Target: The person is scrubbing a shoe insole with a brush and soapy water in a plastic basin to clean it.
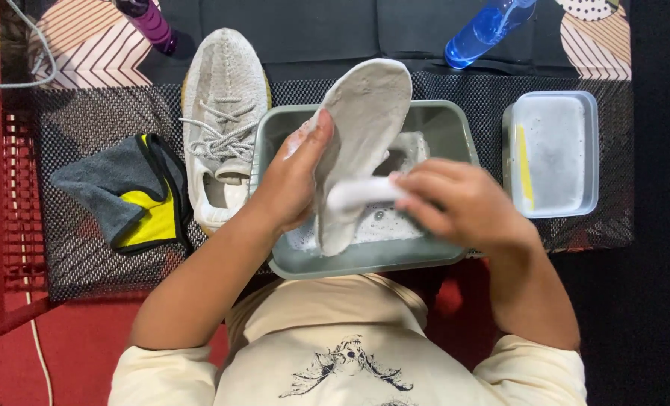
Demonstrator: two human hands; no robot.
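Soapy water is pooling in the grey basin (365, 259), and the person is holding a pale insole (361, 128) above it so the suds are dripping back inside rather than onto the desk (87, 263). The left hand (293, 177) is closing around the insole's edge, thumb pressing on top, tilting it upright for support. The right hand (462, 203) is curling tight around a white brush (357, 193), which is blurring against the insole's middle. A knitted sneaker (222, 120) is lying just beside the basin on the mesh mat, with a grey and yellow cloth (128, 192) nearby. A lidded white tub (553, 154) is sitting to the right, within reach.
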